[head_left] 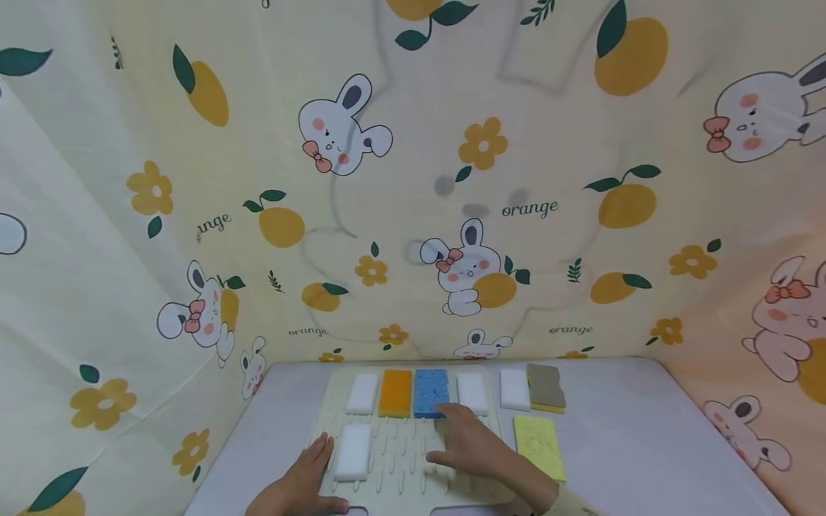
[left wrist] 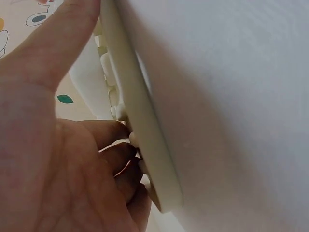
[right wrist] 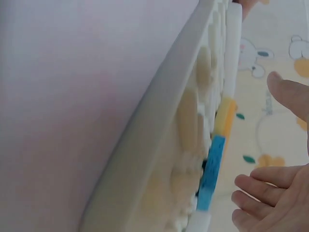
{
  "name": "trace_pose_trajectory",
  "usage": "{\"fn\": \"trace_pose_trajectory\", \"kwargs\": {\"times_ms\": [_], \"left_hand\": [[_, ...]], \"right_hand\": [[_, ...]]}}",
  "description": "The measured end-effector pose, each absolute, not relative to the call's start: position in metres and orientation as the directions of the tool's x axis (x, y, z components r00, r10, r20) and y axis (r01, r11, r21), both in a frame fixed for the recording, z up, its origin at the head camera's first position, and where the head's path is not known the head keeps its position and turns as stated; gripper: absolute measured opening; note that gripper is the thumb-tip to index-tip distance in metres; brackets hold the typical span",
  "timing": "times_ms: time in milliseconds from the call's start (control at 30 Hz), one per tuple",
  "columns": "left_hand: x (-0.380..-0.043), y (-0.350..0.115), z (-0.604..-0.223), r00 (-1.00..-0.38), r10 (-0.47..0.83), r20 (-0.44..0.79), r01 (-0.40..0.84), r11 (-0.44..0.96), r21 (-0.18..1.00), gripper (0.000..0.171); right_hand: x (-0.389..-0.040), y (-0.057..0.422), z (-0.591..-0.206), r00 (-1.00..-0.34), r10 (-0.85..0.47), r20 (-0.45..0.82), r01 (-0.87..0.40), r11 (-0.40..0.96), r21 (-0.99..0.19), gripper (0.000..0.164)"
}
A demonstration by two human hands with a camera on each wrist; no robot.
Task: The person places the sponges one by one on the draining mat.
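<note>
A cream pegged tray (head_left: 387, 498) lies on the table, with a white sponge (head_left: 363, 393), an orange sponge (head_left: 395, 393), a blue sponge (head_left: 431, 393) and another white sponge (head_left: 473, 393) in its far row. One more white sponge (head_left: 353, 451) sits nearer, at the left. My left hand (head_left: 300, 476) rests at the tray's near left corner, fingers along the side edge and thumb by the front edge. My right hand (head_left: 467, 441) is over the tray's right part, just in front of the blue sponge, thumb and fingers spread apart and holding nothing. In the right wrist view it stands clear of the blue sponge (right wrist: 211, 166).
On the table (head_left: 619, 437) right of the tray lie a white sponge (head_left: 515, 389), a grey-and-yellow scouring sponge (head_left: 546, 388) and a yellow sponge (head_left: 539, 446), partly behind my right forearm. A patterned cloth (head_left: 413, 179) hangs behind and at both sides.
</note>
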State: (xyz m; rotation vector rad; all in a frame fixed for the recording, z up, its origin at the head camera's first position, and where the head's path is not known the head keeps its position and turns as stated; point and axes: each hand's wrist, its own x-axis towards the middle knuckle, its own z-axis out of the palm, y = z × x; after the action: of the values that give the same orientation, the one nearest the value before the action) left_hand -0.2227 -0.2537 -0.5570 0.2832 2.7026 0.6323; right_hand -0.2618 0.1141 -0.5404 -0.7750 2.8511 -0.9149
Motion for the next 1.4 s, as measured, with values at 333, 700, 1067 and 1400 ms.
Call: {"fn": "trace_pose_trajectory", "kwargs": {"times_ms": [333,700,1067,1400], "left_hand": [[-0.228,-0.258,-0.568,-0.919,0.3,-0.257,0.151,0.868,0.474,0.123],[-0.227,-0.254,-0.564,-0.932,0.243,-0.267,0.101,0.886,0.452,0.131],[-0.228,-0.252,-0.559,-0.942,0.188,-0.278,0.051,0.898,0.438,0.135],[-0.227,-0.251,-0.559,-0.94,0.219,-0.261,0.09,0.899,0.429,0.134]], "right_hand": [[-0.254,0.16,-0.542,-0.914,-0.383,0.132,-0.379,0.692,-0.614,0.098],[-0.246,0.214,-0.541,-0.952,-0.274,0.138,-0.301,0.746,-0.594,0.099],[-0.239,0.26,-0.543,-0.958,-0.249,0.143,-0.285,0.759,-0.586,0.101],[-0.239,0.288,-0.553,-0.943,-0.325,0.066,-0.302,0.76,-0.575,0.113]]}}
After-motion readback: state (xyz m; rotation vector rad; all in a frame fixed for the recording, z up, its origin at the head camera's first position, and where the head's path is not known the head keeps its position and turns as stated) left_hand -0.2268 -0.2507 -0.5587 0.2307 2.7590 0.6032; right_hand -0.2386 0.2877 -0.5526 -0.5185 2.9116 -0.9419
